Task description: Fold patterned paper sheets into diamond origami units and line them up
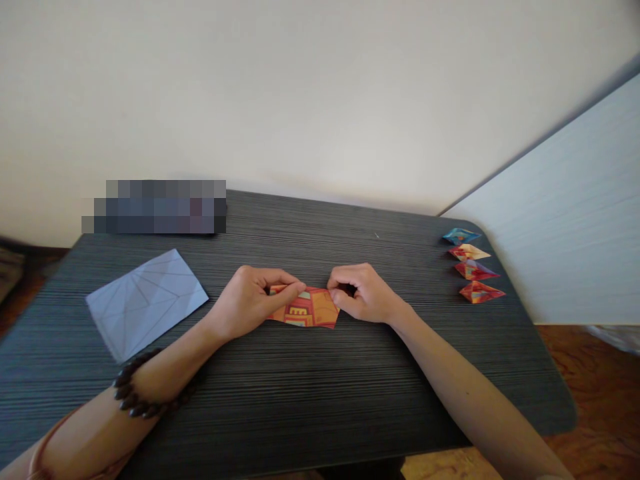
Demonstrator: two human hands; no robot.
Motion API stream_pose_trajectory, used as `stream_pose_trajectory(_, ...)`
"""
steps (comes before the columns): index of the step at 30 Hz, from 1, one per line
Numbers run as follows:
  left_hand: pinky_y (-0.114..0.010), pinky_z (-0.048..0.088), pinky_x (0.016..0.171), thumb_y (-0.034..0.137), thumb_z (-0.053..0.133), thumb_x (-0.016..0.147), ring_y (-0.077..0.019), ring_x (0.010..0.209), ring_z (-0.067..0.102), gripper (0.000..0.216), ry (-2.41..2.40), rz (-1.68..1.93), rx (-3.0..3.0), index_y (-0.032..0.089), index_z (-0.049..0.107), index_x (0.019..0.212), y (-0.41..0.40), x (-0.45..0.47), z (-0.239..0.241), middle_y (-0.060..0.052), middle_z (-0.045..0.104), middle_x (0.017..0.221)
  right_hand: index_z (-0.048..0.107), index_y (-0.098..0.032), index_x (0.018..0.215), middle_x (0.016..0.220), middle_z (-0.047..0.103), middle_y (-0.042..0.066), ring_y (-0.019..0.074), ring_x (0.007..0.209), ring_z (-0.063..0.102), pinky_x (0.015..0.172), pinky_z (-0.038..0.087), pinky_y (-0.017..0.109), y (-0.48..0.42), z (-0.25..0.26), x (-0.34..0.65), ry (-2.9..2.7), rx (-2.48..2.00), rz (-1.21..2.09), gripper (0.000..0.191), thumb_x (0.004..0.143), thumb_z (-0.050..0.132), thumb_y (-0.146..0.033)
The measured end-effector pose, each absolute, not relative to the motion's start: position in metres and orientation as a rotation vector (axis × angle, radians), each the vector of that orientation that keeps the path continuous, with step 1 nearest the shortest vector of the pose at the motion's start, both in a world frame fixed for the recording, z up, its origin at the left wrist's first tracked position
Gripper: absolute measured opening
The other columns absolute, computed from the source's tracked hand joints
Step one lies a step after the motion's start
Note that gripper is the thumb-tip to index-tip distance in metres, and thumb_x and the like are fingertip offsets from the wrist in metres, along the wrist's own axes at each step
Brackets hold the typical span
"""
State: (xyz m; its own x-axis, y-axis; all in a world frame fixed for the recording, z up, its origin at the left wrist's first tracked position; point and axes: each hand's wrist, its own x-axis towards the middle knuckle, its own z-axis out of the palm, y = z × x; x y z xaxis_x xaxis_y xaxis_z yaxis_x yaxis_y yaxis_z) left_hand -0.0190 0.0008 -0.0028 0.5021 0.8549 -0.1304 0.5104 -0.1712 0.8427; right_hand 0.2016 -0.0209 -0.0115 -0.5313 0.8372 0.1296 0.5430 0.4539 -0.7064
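A strip of folded origami paper (305, 313), orange and red with yellow patterns, lies at the middle of the dark table between my hands. My left hand (250, 300) pinches its upper edge, thumb and forefinger pressed together near the centre, and covers its left end. At the upper right corner my right hand (363, 290) holds the paper between thumb and curled forefinger. The other fingers of both hands are mostly tucked out of sight.
A greyish-blue stack of paper (150, 300) with crease-like lines lies left. Behind it sits a pixelated dark object (160, 208). Several folded paper boats (482, 292), red, cream and blue, line the right side of the table (310, 400). A wall (320, 100) borders the back.
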Motion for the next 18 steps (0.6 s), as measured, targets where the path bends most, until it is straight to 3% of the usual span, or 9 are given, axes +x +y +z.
stream_pose_trajectory(13, -0.020, 0.052, 0.059, 0.044, 0.060, 0.080, -0.0167, 0.070, 0.068, 0.029, 1.169, 0.523, 1.790, 0.019, 0.074, 0.082, 0.007, -0.027, -0.006, 0.000, 0.074, 0.076, 0.051, -0.018, 0.066, 0.058, 0.048, -0.004, 0.0091, 0.053, 0.043, 0.054, 0.032, 0.022, -0.018, -0.016, 0.218, -2.139, -1.089, 0.957, 0.012, 0.077, 0.045, -0.018)
stream_pose_trajectory(18, -0.019, 0.050, 0.061, 0.043, 0.058, 0.081, -0.0152, 0.069, 0.067, 0.027, 1.175, 0.520, 1.833, 0.020, 0.073, 0.083, 0.004, -0.024, -0.006, 0.001, 0.073, 0.077, 0.059, -0.016, 0.090, 0.080, 0.061, 0.002, 0.0135, 0.070, 0.054, 0.064, 0.039, 0.025, -0.023, -0.015, 0.208, -2.060, -1.073, 1.012, 0.022, 0.087, 0.040, -0.027)
